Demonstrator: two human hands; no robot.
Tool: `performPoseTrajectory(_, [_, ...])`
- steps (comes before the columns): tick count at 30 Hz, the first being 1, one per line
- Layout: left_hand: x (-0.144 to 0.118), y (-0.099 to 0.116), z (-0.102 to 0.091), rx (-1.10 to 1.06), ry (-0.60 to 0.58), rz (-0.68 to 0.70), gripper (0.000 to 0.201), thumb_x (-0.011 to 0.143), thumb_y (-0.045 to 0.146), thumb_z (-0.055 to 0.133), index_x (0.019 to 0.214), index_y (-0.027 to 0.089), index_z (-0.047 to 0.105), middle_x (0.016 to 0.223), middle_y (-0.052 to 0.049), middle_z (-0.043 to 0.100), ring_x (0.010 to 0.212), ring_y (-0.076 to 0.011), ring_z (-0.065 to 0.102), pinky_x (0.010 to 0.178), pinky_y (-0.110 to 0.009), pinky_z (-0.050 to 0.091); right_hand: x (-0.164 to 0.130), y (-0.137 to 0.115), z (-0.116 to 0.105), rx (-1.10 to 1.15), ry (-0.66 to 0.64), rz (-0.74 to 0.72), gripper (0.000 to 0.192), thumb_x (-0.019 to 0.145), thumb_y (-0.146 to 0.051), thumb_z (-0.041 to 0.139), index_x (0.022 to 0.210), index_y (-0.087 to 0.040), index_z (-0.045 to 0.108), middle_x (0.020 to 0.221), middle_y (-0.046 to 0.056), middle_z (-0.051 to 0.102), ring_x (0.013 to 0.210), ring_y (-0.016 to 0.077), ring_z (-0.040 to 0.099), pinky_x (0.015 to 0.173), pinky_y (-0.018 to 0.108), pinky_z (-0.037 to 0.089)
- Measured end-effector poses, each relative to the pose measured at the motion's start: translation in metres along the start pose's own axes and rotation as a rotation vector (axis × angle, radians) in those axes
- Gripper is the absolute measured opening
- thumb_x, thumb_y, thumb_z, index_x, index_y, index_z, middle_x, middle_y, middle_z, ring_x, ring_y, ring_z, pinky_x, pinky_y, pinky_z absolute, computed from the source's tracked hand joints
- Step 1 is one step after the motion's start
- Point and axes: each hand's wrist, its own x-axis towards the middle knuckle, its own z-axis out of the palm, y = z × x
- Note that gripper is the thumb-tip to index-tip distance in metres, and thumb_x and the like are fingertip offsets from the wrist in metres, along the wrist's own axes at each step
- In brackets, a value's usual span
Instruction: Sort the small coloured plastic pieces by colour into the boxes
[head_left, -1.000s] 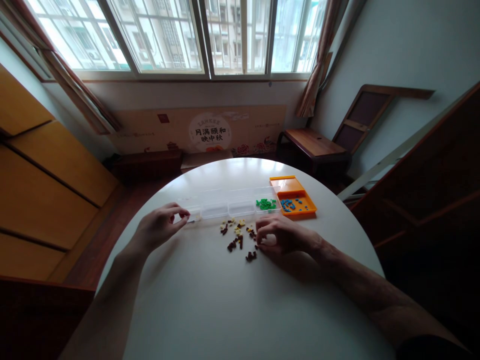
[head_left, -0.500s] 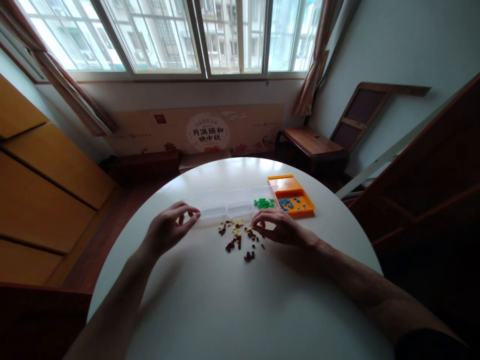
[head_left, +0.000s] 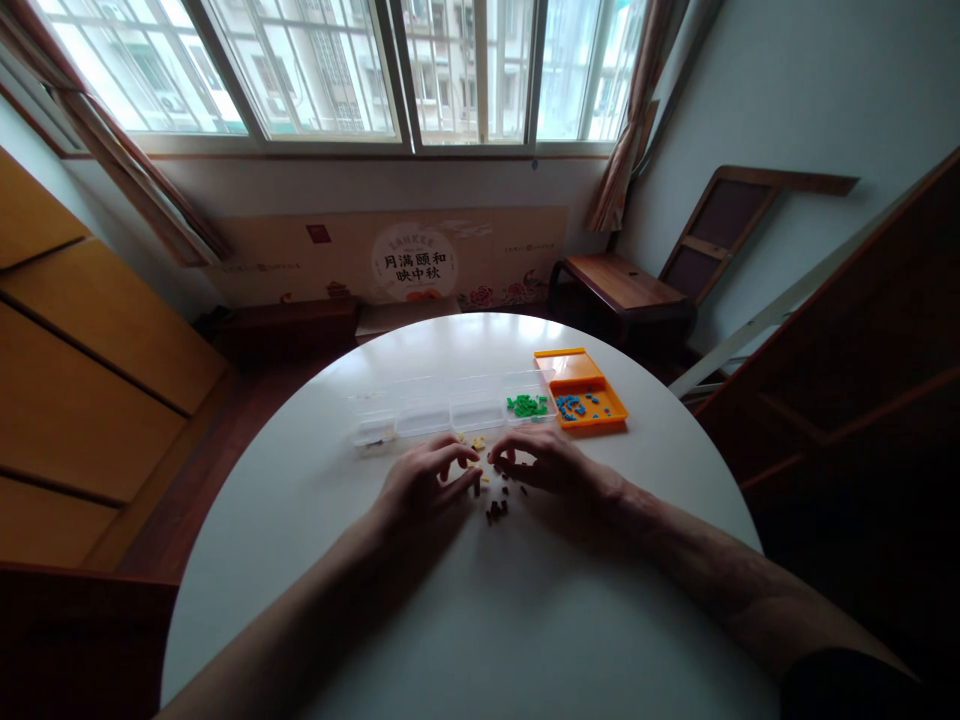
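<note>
Left hand [head_left: 424, 478]: thumb and forefinger a narrow gap apart, just beside yellow pieces [head_left: 478, 444]. Right hand [head_left: 551, 460]: fingertips drawn close, facing the left; whether they grip a piece cannot be told. Dark brown pieces [head_left: 497, 509] lie on the white surface [head_left: 480, 620] between and nearer than the hands. Beyond the hands, a clear compartment box [head_left: 424, 420] contains green pieces [head_left: 527, 406]; beyond the right, an open orange case [head_left: 579, 369] contains blue pieces [head_left: 572, 407].
</note>
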Motion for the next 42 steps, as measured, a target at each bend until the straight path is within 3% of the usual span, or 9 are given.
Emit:
performPoseTrajectory(4, [0.001, -0.002, -0.005, 0.023, -0.016, 0.026, 0.015, 0.104, 0.035, 0.069, 0.104, 0.024, 0.079, 0.099, -0.005, 0.075, 0.083, -0.0168, 0.068, 0.076, -0.029, 0.054, 0.004, -0.005, -0.002, -0.073, -0.005, -0.056, 0.004, 0.104, -0.021, 0.07, 0.102, -0.023, 0.072, 0.096, 0.004, 0.079, 0.088, 0.0181, 0.072, 0.087, 0.033, 0.057])
performPoseTrajectory(11, [-0.003, -0.006, -0.009, 0.07, -0.062, 0.08, 0.007, 0.098, 0.029, 0.074, 0.098, 0.025, 0.079, 0.094, -0.003, 0.073, 0.083, -0.0172, 0.066, 0.074, -0.028, 0.05, 0.007, -0.012, -0.004, -0.078, -0.135, -0.029, 0.01, 0.101, -0.033, 0.08, 0.107, -0.025, 0.078, 0.109, 0.005, 0.077, 0.101, 0.0212, 0.07, 0.096, 0.037, 0.056])
performPoseTrajectory(19, [-0.003, -0.009, -0.011, 0.089, -0.104, 0.107, 0.008, 0.095, 0.023, 0.07, 0.096, 0.024, 0.077, 0.094, -0.003, 0.073, 0.083, -0.0181, 0.065, 0.076, -0.029, 0.05, 0.008, -0.011, 0.001, -0.109, -0.09, 0.001, 0.003, 0.099, -0.026, 0.08, 0.1, -0.024, 0.078, 0.109, 0.004, 0.077, 0.103, 0.0213, 0.069, 0.1, 0.04, 0.053])
performPoseTrajectory(28, [0.0, 0.001, -0.008, 0.052, -0.008, 0.117, 0.013, 0.102, 0.033, 0.071, 0.097, 0.023, 0.079, 0.096, -0.006, 0.076, 0.083, -0.018, 0.069, 0.076, -0.031, 0.054, 0.009, -0.008, 0.003, -0.174, -0.028, -0.091, 0.005, 0.105, -0.025, 0.072, 0.102, -0.024, 0.075, 0.107, 0.005, 0.08, 0.096, 0.0204, 0.07, 0.094, 0.038, 0.053])
performPoseTrajectory(35, [0.003, -0.003, -0.002, 0.069, 0.055, 0.194, 0.018, 0.107, 0.033, 0.07, 0.097, 0.024, 0.082, 0.09, -0.003, 0.079, 0.071, -0.0132, 0.066, 0.074, -0.03, 0.055, 0.011, -0.012, -0.001, -0.162, 0.011, -0.137, 0.005, 0.108, -0.025, 0.068, 0.108, -0.024, 0.073, 0.107, 0.005, 0.079, 0.096, 0.0209, 0.072, 0.092, 0.039, 0.054])
performPoseTrajectory(39, [0.004, -0.009, -0.014, 0.171, 0.064, 0.156, 0.022, 0.107, 0.038, 0.07, 0.097, 0.025, 0.083, 0.091, -0.003, 0.079, 0.073, -0.0139, 0.067, 0.078, -0.031, 0.055, 0.01, -0.013, -0.002, -0.139, 0.01, -0.098, 0.006, 0.106, -0.026, 0.069, 0.112, -0.024, 0.07, 0.11, 0.006, 0.079, 0.099, 0.0219, 0.071, 0.093, 0.039, 0.055])
performPoseTrajectory(42, [0.001, -0.022, -0.038, 0.33, 0.141, 0.012, 0.027, 0.106, 0.042, 0.067, 0.095, 0.024, 0.084, 0.091, -0.003, 0.078, 0.068, -0.0137, 0.061, 0.077, -0.032, 0.052, 0.007, -0.011, -0.001, -0.124, -0.024, -0.089, 0.007, 0.105, -0.026, 0.07, 0.112, -0.025, 0.07, 0.113, 0.006, 0.079, 0.101, 0.022, 0.071, 0.097, 0.04, 0.056])
